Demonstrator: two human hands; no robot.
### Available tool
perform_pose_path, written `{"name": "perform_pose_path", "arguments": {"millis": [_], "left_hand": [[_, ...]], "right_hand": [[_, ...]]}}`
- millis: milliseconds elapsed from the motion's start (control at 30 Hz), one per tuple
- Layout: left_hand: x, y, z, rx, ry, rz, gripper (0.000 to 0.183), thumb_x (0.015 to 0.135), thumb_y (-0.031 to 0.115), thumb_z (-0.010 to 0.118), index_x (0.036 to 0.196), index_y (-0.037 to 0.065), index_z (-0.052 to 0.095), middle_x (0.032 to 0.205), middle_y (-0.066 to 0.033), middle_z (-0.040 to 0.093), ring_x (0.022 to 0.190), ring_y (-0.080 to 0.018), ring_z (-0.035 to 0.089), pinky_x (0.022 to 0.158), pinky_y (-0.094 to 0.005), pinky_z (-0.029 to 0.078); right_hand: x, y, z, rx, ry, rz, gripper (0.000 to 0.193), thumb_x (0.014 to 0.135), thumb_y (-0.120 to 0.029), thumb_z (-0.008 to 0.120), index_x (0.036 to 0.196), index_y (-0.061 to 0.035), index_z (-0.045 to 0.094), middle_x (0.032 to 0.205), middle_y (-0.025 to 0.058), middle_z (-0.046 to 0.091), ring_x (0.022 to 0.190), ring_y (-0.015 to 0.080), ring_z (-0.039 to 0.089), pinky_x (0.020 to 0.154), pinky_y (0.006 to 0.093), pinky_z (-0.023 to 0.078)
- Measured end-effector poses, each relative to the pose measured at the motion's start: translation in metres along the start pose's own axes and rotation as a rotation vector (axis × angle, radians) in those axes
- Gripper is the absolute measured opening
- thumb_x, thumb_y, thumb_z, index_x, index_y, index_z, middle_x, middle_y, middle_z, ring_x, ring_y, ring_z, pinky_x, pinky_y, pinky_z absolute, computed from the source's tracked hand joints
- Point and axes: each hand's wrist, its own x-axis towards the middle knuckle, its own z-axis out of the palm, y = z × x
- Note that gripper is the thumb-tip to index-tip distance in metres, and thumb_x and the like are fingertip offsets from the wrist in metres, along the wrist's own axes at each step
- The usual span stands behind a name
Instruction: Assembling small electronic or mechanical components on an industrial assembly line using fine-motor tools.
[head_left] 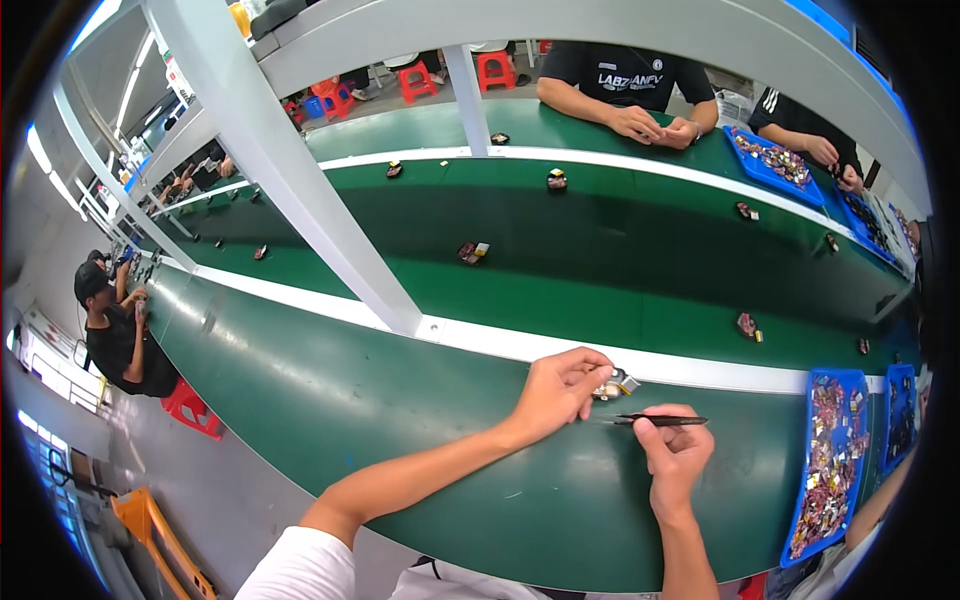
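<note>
My left hand [562, 392] reaches over the green bench with its fingers closed on the near side of a small dark assembly [613, 385]. A silvery and yellow piece shows at the assembly's right end; my fingertips hide part of it. In my right hand [674, 455] a pair of dark tweezers [680, 421] is pinched, lying nearly level. Their thin tips point left, just below the assembly and close to my left fingertips. Whether the tips touch anything I cannot tell.
A blue tray [860, 395] of small wired parts stands at right. Beyond the white rail [480, 342], a green conveyor [600, 290] carries several small assemblies. A grey post [290, 170] rises ahead. People sit across the conveyor and at far left, near a red stool [190, 408].
</note>
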Motion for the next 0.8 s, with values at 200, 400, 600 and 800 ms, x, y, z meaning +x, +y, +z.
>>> {"name": "perform_pose_path", "arguments": {"millis": [200, 400, 600, 800], "left_hand": [[-0.004, 0.0, 0.006, 0.012, -0.089, 0.011, 0.024, 0.101, 0.012, 0.064, 0.12, -0.003, 0.066, 0.086, -0.0062, 0.074, 0.058, -0.0058, 0.059, 0.048, -0.0218, 0.043], [-0.001, -0.002, 0.008, -0.157, -0.137, 0.009, 0.027, 0.099, 0.007, 0.066, 0.123, -0.004, 0.064, 0.087, -0.007, 0.073, 0.062, -0.0085, 0.062, 0.049, -0.023, 0.047], [0.0, 0.0, -0.001, -0.116, -0.15, 0.015, 0.026, 0.099, 0.005, 0.065, 0.122, -0.006, 0.063, 0.087, -0.0104, 0.072, 0.062, -0.0106, 0.064, 0.05, -0.0236, 0.049], [0.002, 0.001, 0.002, -0.052, -0.15, 0.01, 0.023, 0.099, 0.004, 0.064, 0.119, -0.008, 0.063, 0.085, -0.0111, 0.072, 0.06, -0.0105, 0.064, 0.05, -0.024, 0.05]], "right_hand": [[0.004, 0.003, -0.008, 0.044, -0.016, 0.017, 0.016, 0.088, -0.004, 0.077, 0.099, 0.0017, 0.067, 0.083, 0.0084, 0.074, 0.051, 0.0002, 0.044, 0.043, 0.019, 0.026], [0.0, -0.001, -0.016, 0.046, 0.029, 0.066, 0.018, 0.087, -0.002, 0.077, 0.1, 0.0015, 0.066, 0.087, 0.0098, 0.075, 0.052, 0.0006, 0.045, 0.043, 0.0186, 0.027], [0.005, -0.003, -0.004, -0.054, 0.047, -0.05, 0.018, 0.085, 0.006, 0.077, 0.101, 0.0034, 0.068, 0.089, 0.0079, 0.074, 0.059, 0.0007, 0.053, 0.053, 0.0164, 0.038], [0.006, 0.003, -0.005, -0.163, 0.065, -0.217, 0.017, 0.085, 0.006, 0.078, 0.099, 0.0046, 0.068, 0.087, 0.0048, 0.072, 0.056, -0.0002, 0.05, 0.05, 0.0168, 0.036]]}}
